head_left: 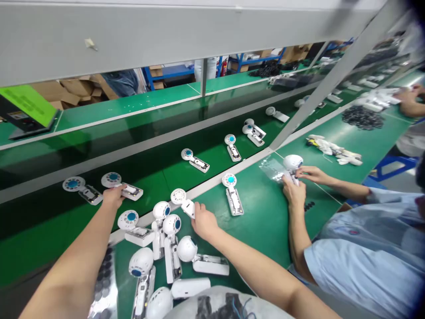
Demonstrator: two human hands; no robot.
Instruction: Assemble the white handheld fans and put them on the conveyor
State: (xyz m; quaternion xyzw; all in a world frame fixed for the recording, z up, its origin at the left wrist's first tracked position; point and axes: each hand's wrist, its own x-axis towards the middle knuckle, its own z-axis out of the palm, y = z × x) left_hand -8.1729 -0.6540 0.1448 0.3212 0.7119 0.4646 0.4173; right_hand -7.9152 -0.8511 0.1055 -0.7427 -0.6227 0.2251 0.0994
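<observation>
My left hand [113, 197] reaches over the green conveyor belt and grips a white device [133, 191] with a round, blue-centred head, near its joint. At the metal edge of the belt, my right hand [203, 220] has its fingers closed on the body of another white device [188, 207], whose round head points away to the left. Several similar devices [171, 254] are crowded on the green table below my hands. One more device [234, 201] lies on the table to the right of my right hand.
More white devices [199, 164] lie along the belt. To the right, a person in a light blue shirt [358, 239] works on a device. A metal post [318, 93] rises from the belt edge. A sheet with dark round pads [105, 283] lies at lower left.
</observation>
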